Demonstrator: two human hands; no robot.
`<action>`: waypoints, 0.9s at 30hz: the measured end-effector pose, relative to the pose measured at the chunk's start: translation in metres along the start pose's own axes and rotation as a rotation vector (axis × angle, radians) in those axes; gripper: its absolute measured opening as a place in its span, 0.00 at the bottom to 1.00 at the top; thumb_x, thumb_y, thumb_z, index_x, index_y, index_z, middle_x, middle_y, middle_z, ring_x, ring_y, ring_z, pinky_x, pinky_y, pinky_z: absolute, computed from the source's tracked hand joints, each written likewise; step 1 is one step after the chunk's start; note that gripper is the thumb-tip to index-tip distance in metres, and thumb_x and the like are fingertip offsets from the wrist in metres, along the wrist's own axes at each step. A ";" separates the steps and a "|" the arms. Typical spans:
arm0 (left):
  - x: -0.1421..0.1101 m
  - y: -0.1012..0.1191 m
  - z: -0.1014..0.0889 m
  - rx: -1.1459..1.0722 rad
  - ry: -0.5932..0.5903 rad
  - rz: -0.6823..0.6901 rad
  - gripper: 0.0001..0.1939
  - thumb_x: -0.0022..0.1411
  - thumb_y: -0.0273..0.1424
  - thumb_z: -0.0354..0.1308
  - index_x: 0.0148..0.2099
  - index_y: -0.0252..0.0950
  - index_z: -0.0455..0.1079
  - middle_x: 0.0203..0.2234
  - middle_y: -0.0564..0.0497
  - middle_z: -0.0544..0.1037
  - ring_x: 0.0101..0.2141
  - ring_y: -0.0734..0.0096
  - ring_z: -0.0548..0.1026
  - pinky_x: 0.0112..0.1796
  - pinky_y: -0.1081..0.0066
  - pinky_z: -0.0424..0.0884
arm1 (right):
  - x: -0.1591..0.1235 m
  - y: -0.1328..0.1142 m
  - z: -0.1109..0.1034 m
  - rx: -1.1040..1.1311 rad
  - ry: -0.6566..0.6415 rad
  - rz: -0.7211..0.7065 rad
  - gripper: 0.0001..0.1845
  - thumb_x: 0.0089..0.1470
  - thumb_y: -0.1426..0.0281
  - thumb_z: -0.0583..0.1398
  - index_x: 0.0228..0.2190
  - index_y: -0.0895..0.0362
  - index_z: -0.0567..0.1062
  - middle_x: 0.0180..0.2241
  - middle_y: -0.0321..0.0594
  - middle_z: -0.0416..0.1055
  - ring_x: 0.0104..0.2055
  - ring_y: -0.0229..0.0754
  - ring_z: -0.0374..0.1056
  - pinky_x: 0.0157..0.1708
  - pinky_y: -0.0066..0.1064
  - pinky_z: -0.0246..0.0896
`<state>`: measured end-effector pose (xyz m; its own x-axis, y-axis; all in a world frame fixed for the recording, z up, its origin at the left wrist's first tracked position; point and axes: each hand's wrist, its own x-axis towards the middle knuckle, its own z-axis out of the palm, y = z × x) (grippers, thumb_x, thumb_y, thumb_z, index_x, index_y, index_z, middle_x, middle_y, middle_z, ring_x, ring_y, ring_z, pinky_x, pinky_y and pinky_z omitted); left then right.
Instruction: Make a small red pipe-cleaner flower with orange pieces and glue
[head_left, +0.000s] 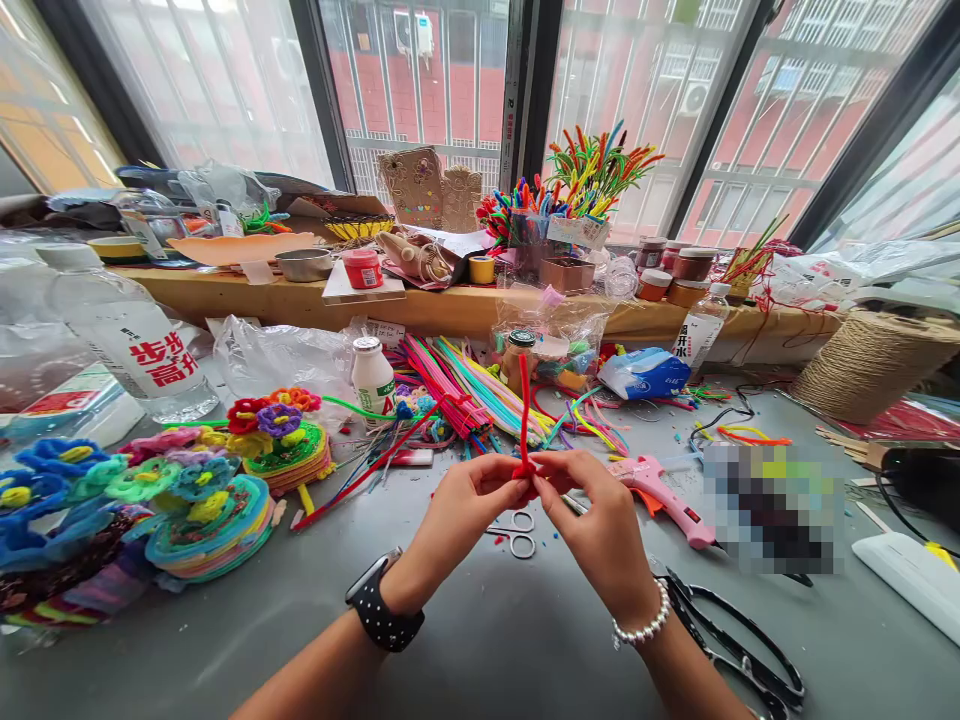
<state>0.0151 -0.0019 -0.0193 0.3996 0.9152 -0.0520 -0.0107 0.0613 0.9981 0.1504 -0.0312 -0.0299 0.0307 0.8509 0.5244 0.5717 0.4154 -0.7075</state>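
Between my two hands, above the middle of the grey table, is a red pipe cleaner (525, 415). One end stands straight up; its lower part is bunched at my fingertips. My left hand (476, 505), with a watch on its wrist, pinches it from the left. From the right, my right hand (596, 515), wearing a beaded bracelet, pinches the same bunched part. Small silver scissors (521, 535) lie on the table just below the hands. A pink glue gun (667, 500) rests to the right of my right hand. The fingers partly hide the bunched red part.
Pipe-cleaner flowers (202, 480) stand at the left near a large water bottle (135, 340). Loose pipe cleaners (465, 385) spread behind the hands. Black-handled scissors (739, 640) lie at the right front, with a twine spool (874, 365) farther back. A cluttered wooden ledge (420, 310) runs under the windows.
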 end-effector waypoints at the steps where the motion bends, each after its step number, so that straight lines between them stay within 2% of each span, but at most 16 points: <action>1: 0.000 0.000 0.000 0.012 0.010 0.013 0.12 0.48 0.32 0.57 0.35 0.30 0.70 0.28 0.47 0.76 0.32 0.69 0.73 0.34 0.71 0.69 | 0.000 0.001 0.001 -0.032 0.004 -0.044 0.08 0.48 0.76 0.54 0.33 0.58 0.70 0.29 0.40 0.68 0.30 0.39 0.64 0.30 0.31 0.62; 5: 0.000 0.000 0.000 0.037 0.036 0.020 0.10 0.46 0.31 0.58 0.33 0.30 0.71 0.26 0.48 0.77 0.30 0.69 0.73 0.32 0.71 0.70 | -0.002 0.003 0.003 -0.175 0.028 -0.178 0.07 0.48 0.76 0.53 0.31 0.58 0.70 0.28 0.40 0.67 0.32 0.40 0.63 0.30 0.32 0.61; 11: -0.001 0.002 0.001 0.096 0.022 0.018 0.09 0.46 0.31 0.58 0.29 0.30 0.72 0.24 0.48 0.77 0.28 0.69 0.73 0.31 0.71 0.70 | 0.001 0.002 -0.003 -0.191 -0.095 -0.182 0.06 0.47 0.78 0.53 0.28 0.58 0.68 0.27 0.39 0.66 0.31 0.39 0.62 0.30 0.31 0.61; 15: 0.000 -0.001 -0.003 0.185 0.015 0.055 0.08 0.47 0.30 0.56 0.30 0.31 0.71 0.26 0.48 0.76 0.29 0.69 0.73 0.31 0.72 0.70 | 0.002 0.003 -0.004 -0.204 -0.162 -0.204 0.06 0.47 0.78 0.53 0.30 0.58 0.67 0.29 0.40 0.66 0.33 0.40 0.62 0.32 0.32 0.61; 21: 0.002 -0.009 -0.005 0.370 0.066 0.127 0.06 0.48 0.29 0.54 0.28 0.34 0.71 0.24 0.50 0.76 0.28 0.70 0.73 0.30 0.74 0.69 | 0.002 0.006 0.000 -0.358 -0.144 -0.334 0.06 0.50 0.76 0.51 0.31 0.59 0.67 0.28 0.42 0.66 0.33 0.42 0.62 0.32 0.35 0.61; 27: 0.004 -0.009 -0.005 0.332 0.035 0.108 0.06 0.47 0.28 0.54 0.28 0.33 0.71 0.24 0.50 0.77 0.28 0.69 0.74 0.30 0.74 0.70 | 0.000 0.007 0.000 -0.402 -0.121 -0.319 0.04 0.51 0.75 0.52 0.27 0.59 0.66 0.26 0.41 0.65 0.31 0.42 0.62 0.30 0.33 0.61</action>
<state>0.0119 0.0033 -0.0292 0.3808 0.9228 0.0588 0.2496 -0.1638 0.9544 0.1548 -0.0281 -0.0344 -0.2775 0.7433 0.6087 0.8074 0.5238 -0.2715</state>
